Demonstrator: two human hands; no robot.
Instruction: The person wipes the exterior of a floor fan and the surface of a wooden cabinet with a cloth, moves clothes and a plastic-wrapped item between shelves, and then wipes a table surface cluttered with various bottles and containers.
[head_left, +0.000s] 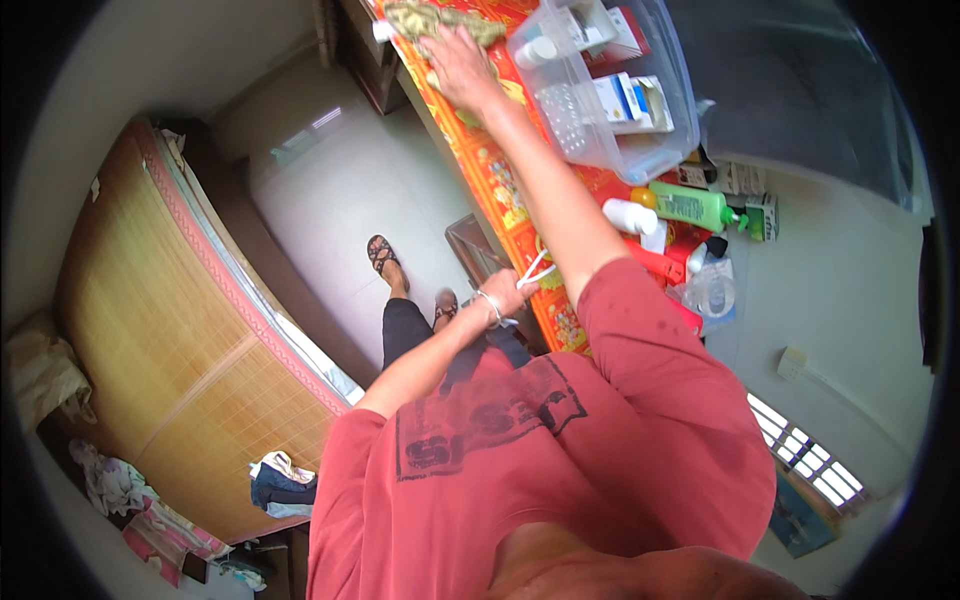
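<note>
My right hand (461, 67) reaches far along a table with a red and orange patterned cover (502, 184). It lies over a crumpled yellowish-brown cloth (442, 19), pressing it against the cover. The palm hides part of the cloth. Near the table's front edge, my left hand (508, 292) grips a thin white looped strip (534, 270), perhaps a cord. A pale bracelet circles the left wrist. Just right of my right hand stands a clear plastic bin (679, 90) with small medicine boxes (622, 97) and a white bottle (536, 52) in it.
Beside the bin lie a green pump bottle (690, 206), a white bottle (630, 216), a red object (656, 261) and a clear ring-shaped item (711, 294). A large dark translucent sheet or cover (795, 97) is behind. A bed with a woven mat (172, 315) stands left.
</note>
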